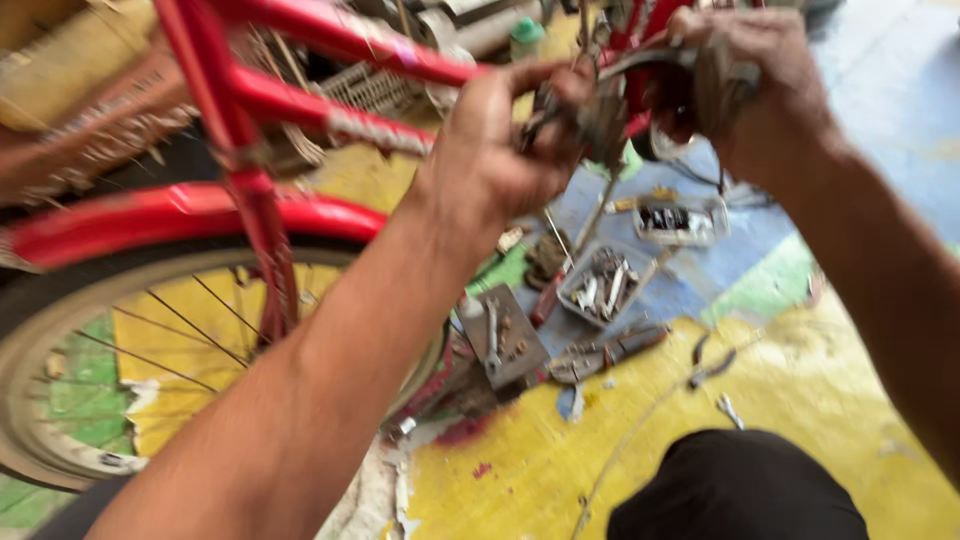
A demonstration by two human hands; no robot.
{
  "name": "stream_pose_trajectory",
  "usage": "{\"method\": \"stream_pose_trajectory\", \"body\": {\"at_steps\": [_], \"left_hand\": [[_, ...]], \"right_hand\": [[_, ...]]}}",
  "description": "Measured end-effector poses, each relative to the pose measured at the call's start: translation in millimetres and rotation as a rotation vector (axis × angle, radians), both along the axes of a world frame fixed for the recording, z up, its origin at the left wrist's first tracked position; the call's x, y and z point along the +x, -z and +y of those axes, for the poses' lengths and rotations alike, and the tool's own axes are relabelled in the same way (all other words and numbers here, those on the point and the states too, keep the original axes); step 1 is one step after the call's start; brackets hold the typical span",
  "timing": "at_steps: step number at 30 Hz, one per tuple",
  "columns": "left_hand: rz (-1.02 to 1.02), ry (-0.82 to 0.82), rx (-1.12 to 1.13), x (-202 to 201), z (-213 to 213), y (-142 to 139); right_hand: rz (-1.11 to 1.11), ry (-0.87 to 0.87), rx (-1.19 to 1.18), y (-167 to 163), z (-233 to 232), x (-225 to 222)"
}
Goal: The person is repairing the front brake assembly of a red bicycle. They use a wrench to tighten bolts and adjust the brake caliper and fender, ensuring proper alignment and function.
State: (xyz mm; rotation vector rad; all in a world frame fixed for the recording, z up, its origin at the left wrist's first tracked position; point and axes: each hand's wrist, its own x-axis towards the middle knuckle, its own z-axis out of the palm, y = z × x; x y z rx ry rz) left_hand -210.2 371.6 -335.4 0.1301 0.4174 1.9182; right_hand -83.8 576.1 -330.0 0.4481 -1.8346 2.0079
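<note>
Nearest to us, at the bottom edge, we note our knee in black cloth [735, 490], over a floor mat [520, 470] of yellow, green and blue patches, worn and peeling in places.

Next, on the mat just beyond the knee: a small loose metal piece [728, 410], a thin cable [640, 425] trailing across the yellow, and a pair of pliers [610, 352] lying flat. Beside the pliers we list a flat grey tray [515, 340] with a spanner [492, 338] on it, then a clear plastic tub [600, 285] filled with small metal parts. A second, smaller tub [680, 222] with dark parts sits farther back on the blue patch.

To the left, the bicycle wheel [60, 400] with its pale tyre and thin spokes, under a red mudguard [180, 215]. The red frame tubes [290, 105] rise from there and cross the top of the view.

Our two forearms reach up and away from us. Our left hand [490, 160] is closed around a dark, blurred metal part of the brake assembly [640, 95], fingers curled and pressed against it. Our right hand [770, 80] grips the same assembly from the other side, fingers folded over the top; motion blur keeps us from telling exactly which piece each fingertip pinches. The assembly sits high in the view, at the front of the red frame, between the two hands.

Farthest: a wire basket [370, 88], a green-capped bottle [525, 38] and brown cardboard [80, 90] in the upper left.
</note>
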Motion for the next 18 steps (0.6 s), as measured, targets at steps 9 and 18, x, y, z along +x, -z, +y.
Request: {"method": "stream_pose_trajectory", "body": {"at_steps": [9, 18], "left_hand": [[0.169, -0.135, -0.197, 43, 35, 52], [1.109, -0.601, -0.461, 87, 19, 74]], "right_hand": [[-0.465, 0.098, -0.290, 62, 39, 24], [-0.307, 0.048, -0.084, 65, 8, 20]]}}
